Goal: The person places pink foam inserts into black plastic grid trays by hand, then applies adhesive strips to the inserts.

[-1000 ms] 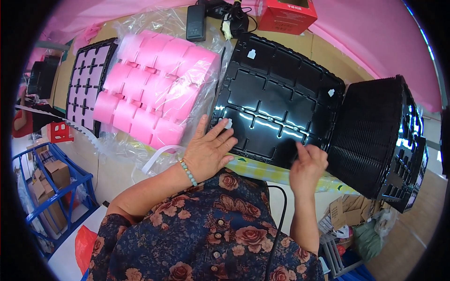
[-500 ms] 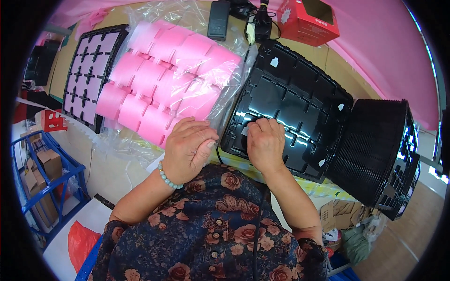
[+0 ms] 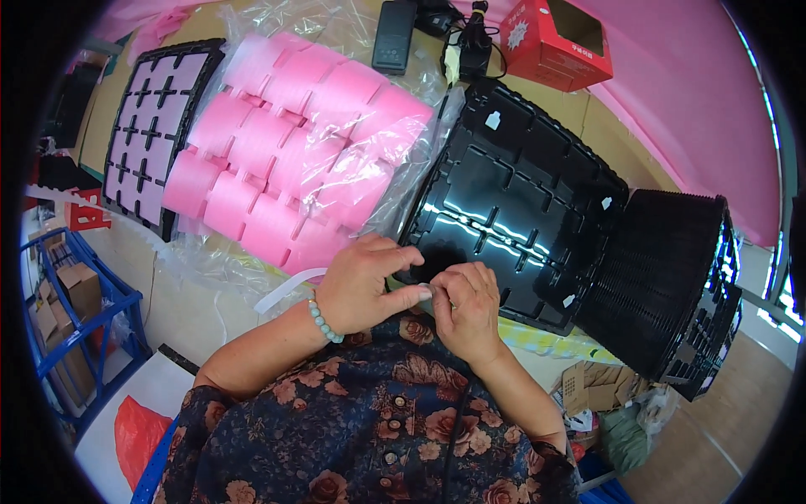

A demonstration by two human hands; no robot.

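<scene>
My left hand (image 3: pixel 361 281), with a bead bracelet at its wrist, hovers over the table's near edge. Its thumb and forefinger are apart, and the thumb tip meets the fingertips of my right hand (image 3: pixel 470 309). That right hand is pinched closed; a tiny pale bit shows at its fingertips, too small to name. Just beyond lies a shiny black plastic tray (image 3: pixel 470 197) with raised cross-shaped ribs and small white bottle-shaped stickers near its corners. Beside my left wrist a white strip (image 3: pixel 285 292) runs out; whether I hold it is hidden.
Pink curved pieces (image 3: pixel 277 151) lie under clear plastic film, left of the tray. Farther left stands a black tray with lilac pads (image 3: pixel 155 126). A stack of black trays (image 3: pixel 663 273) leans at the right. Behind are a dark power bank (image 3: pixel 393 38) and a red box (image 3: pixel 546 50).
My right hand has drawn back off the tray's near left corner toward my body. My left hand has moved right to meet it, its thumb now stretched out. More of the white strip shows.
</scene>
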